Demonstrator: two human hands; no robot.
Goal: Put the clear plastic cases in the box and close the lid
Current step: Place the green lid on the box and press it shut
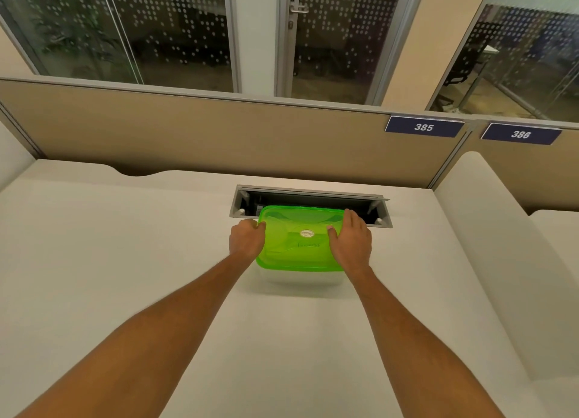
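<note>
Both hands, left hand [247,240] and right hand [350,242], press green lid [297,245] onto box [297,278].

Both forearms bare to the frame's edge — left hand [247,240] and right hand [351,242] ungloved, no sleeves visible

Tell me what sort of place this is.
Most likely an open-plan office workstation. A beige cubicle partition carries numbered desk plates, 385 and 386; the white desk has a built-in cable tray; behind stand glass walls with dotted film.
</note>
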